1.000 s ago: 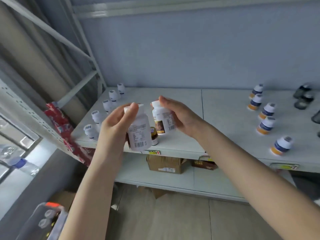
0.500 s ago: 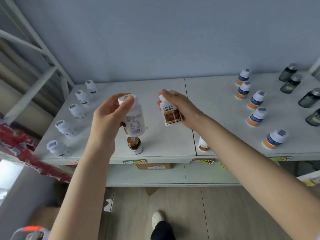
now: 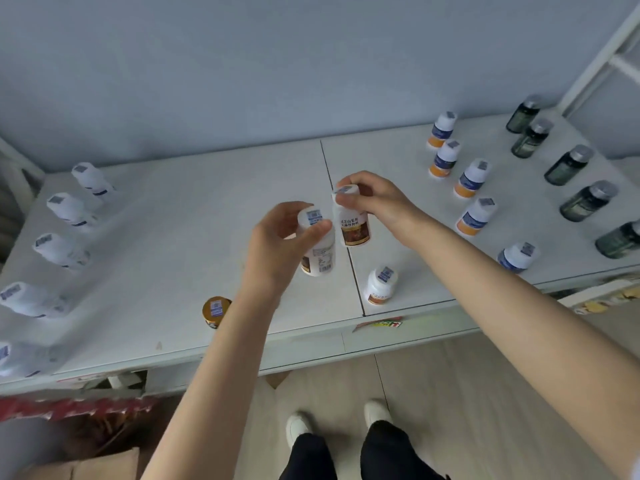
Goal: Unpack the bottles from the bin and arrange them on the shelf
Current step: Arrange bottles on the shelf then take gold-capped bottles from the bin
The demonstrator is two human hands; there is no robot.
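My left hand (image 3: pixel 277 247) grips a white bottle (image 3: pixel 320 252) by its cap end, just above the white shelf (image 3: pixel 173 258). My right hand (image 3: pixel 377 199) pinches the cap of a second white bottle with a brown label (image 3: pixel 353 226), held beside the first near the shelf's middle seam. A third white bottle of the same kind (image 3: pixel 380 285) stands on the shelf below them. A small jar with a gold lid (image 3: pixel 216 311) stands near the front edge, partly behind my left forearm. The bin is out of sight.
A row of white bottles (image 3: pixel 62 249) runs along the shelf's left side. Several white bottles with blue and orange labels (image 3: pixel 472 180) and several dark green ones (image 3: pixel 568 166) stand at the right. My feet (image 3: pixel 299 426) are on the floor below; red packaging (image 3: pixel 69 408) lies lower left.
The view has tilted down and shifted right. Both hands have lowered toward the shelf and come closer together, still holding their bottles. The third white bottle now shows in full.
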